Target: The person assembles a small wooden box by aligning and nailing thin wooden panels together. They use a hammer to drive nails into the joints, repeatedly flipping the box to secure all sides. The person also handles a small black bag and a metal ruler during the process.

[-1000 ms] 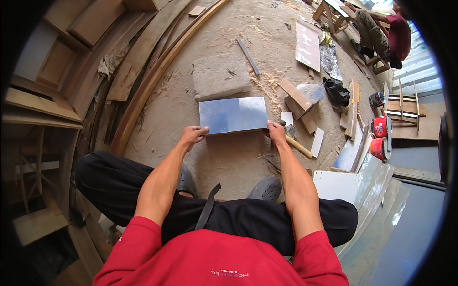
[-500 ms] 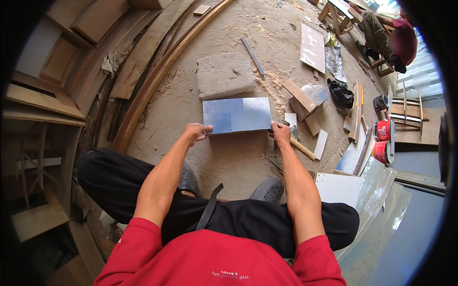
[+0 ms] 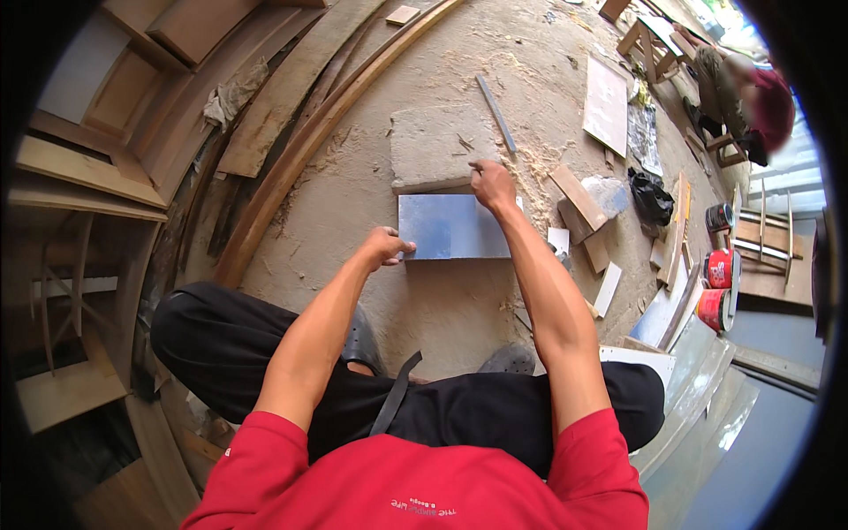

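A rectangular panel with a glossy blue-grey top [image 3: 446, 227] lies before me, its far edge beside a rough concrete slab [image 3: 433, 141]. My left hand [image 3: 386, 247] grips the panel's near left corner, thumb on top. Reaching across the panel, my right hand [image 3: 495, 184] is at the slab's near right edge. Its fingers are closed together, and anything between them is too small to make out. Several thin nails [image 3: 465, 143] lie on the slab, just beyond those fingers. The hammer's head [image 3: 560, 253] is mostly hidden behind my right forearm.
A grey metal bar [image 3: 495, 113] lies beyond the slab. Wood offcuts [image 3: 576, 199], a black plastic bag [image 3: 651, 198] and red cans [image 3: 717, 268] are at the right. Long planks [image 3: 305, 146] line the left. Another person [image 3: 751, 102] sits at the far right.
My right hand has left the panel's right corner and moved up and left to the slab's edge. My left hand stays at the panel's left corner. The whole view has shifted slightly.
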`<state>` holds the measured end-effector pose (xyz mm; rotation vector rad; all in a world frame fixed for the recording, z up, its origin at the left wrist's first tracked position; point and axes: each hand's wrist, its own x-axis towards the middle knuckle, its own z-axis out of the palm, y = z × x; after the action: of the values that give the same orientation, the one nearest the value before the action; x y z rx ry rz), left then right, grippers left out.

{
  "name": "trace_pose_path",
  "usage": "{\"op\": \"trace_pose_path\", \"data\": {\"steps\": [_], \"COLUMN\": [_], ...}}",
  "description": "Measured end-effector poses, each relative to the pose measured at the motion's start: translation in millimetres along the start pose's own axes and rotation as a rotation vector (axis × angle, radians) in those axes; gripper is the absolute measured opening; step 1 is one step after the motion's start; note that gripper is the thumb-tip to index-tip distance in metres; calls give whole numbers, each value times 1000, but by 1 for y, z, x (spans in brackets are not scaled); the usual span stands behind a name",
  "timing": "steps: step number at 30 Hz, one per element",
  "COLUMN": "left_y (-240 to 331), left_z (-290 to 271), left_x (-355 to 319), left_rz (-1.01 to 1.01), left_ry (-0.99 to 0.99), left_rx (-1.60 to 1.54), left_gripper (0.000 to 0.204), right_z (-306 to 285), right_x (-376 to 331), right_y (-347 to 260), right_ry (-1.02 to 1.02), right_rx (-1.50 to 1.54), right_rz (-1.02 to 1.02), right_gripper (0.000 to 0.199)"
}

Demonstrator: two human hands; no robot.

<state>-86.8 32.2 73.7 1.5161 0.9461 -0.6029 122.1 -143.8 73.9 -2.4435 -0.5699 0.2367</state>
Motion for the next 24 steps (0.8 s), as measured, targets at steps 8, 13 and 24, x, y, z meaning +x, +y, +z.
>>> {"op": "trace_pose_path", "data": {"steps": [8, 13, 24], "left_y": [-16, -21, -25], "left_z": [3, 1, 5], "left_x": [10, 14, 16], "left_rz": [61, 70, 68], "left_ry": [-30, -12, -33], "left_rx": [24, -1, -109], "left_gripper": [57, 60, 55], "right_z": [32, 29, 41], "right_x": [47, 39, 7], "right_y": [-4, -12, -20], "right_ry": [-5, 0, -81], "right_rx": [-287, -312, -263], "right_rz": [-83, -177, -223], "right_gripper": [20, 19, 18]}}
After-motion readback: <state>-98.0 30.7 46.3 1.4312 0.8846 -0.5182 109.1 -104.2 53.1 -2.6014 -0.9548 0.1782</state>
